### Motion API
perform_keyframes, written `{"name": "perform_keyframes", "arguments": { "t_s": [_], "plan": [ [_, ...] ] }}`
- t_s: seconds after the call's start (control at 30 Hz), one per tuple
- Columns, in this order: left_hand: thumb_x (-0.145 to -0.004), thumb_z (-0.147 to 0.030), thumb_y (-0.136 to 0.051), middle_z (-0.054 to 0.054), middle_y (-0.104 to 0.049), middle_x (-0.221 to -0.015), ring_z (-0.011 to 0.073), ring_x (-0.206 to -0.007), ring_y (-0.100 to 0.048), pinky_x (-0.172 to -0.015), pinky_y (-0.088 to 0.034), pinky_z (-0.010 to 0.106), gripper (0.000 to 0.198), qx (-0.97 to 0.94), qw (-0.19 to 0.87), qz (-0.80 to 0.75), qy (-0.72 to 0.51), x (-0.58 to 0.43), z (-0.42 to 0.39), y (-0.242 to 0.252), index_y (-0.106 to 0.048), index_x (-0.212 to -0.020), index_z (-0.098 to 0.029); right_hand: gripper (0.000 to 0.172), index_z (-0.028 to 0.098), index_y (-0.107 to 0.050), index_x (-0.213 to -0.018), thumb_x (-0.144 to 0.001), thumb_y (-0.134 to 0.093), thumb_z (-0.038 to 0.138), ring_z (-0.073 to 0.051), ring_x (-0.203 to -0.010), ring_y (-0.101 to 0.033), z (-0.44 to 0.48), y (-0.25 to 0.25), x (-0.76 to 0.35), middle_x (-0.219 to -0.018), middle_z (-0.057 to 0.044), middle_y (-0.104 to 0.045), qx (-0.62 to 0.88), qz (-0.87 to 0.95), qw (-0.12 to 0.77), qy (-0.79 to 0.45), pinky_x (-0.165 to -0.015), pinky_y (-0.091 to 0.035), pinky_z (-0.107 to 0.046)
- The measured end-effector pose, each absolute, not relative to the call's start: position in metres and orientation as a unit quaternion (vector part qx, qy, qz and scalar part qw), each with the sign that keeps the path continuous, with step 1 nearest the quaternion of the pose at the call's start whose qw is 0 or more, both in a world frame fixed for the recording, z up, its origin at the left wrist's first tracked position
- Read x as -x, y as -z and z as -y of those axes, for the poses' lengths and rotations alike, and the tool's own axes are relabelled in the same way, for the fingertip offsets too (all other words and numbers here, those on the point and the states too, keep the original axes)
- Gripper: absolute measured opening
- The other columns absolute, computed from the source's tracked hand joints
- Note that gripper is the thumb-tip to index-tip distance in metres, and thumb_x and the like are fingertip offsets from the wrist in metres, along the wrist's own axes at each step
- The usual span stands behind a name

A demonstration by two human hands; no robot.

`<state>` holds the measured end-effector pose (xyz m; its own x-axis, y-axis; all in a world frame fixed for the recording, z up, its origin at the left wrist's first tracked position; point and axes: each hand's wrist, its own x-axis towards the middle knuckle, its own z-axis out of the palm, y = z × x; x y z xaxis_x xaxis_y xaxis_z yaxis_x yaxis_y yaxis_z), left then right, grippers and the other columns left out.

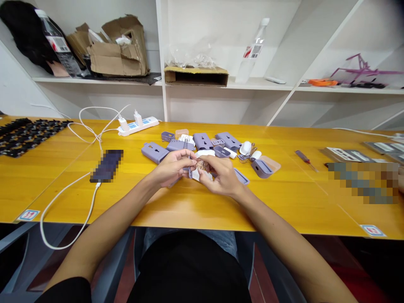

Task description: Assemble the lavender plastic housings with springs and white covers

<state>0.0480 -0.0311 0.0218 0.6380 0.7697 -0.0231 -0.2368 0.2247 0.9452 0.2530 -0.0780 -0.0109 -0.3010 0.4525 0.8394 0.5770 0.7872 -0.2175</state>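
My left hand (172,169) and my right hand (219,174) meet over the yellow table (189,206), both with fingers pinched. Between them they hold a small white and purple plastic part (195,170) with a thin purple piece standing up at my left fingertips. Its exact shape is hidden by my fingers. Just beyond my hands lie several purple plastic housings (154,152), white oval parts (245,147) and a flat purple cover (241,176) beside my right wrist.
A phone (107,166) on a white charging cable lies to the left, with a white power strip (138,125) behind it. Black parts (22,134) sit far left. A red-handled screwdriver (304,159) lies to the right. Shelves with cardboard boxes (118,54) and bottles stand behind.
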Motion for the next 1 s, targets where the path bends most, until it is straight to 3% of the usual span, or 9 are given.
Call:
{"name": "perform_keyframes", "arguments": {
  "t_s": [0.23,0.43,0.8,1.0],
  "plan": [
    [-0.071,-0.029,-0.099,0.001,-0.068,-0.077,0.0121,-0.068,-0.062,-0.056,-0.045,0.022,0.049,-0.536,0.722,-0.271,-0.343,-0.049,0.034,-0.02,-0.069,-0.106,-0.016,0.031,0.021,-0.068,-0.118,-0.087,-0.065,0.017,-0.014,-0.053,-0.056,0.08,0.01,-0.251,-0.069,0.004,-0.062,0.329,0.795,0.502,0.086,-0.054,-0.044,-0.029],
    [-0.067,-0.034,-0.104,0.003,-0.072,-0.085,0.0099,-0.069,-0.064,-0.054,-0.042,0.02,0.05,-0.544,0.72,-0.262,-0.343,-0.05,0.034,-0.02,-0.072,-0.1,-0.013,0.03,0.021,-0.067,-0.117,-0.087,-0.066,0.018,-0.014,-0.052,-0.055,0.08,0.012,-0.252,-0.068,0.004,-0.062,0.335,0.799,0.494,0.077,-0.054,-0.045,-0.028],
    [-0.076,-0.035,-0.102,0.007,-0.076,-0.093,0.0148,-0.081,-0.072,-0.067,-0.051,0.025,0.048,-0.554,0.717,-0.247,-0.344,-0.046,0.03,-0.016,-0.073,-0.108,-0.013,0.025,0.021,-0.067,-0.116,-0.092,-0.067,0.02,-0.014,-0.053,-0.055,0.078,0.011,-0.256,-0.07,0.002,-0.066,0.339,0.795,0.495,0.089,-0.056,-0.047,-0.029],
    [-0.081,-0.045,-0.099,0.014,-0.077,-0.123,0.0195,-0.101,-0.076,-0.08,-0.059,0.027,0.051,-0.6,0.665,-0.227,-0.383,-0.044,0.023,-0.01,-0.074,-0.114,-0.016,0.023,0.021,-0.068,-0.116,-0.094,-0.066,0.019,-0.012,-0.051,-0.05,0.079,0.007,-0.257,-0.066,0.005,-0.061,0.333,0.792,0.507,0.066,-0.053,-0.044,-0.027]
  ]
}}
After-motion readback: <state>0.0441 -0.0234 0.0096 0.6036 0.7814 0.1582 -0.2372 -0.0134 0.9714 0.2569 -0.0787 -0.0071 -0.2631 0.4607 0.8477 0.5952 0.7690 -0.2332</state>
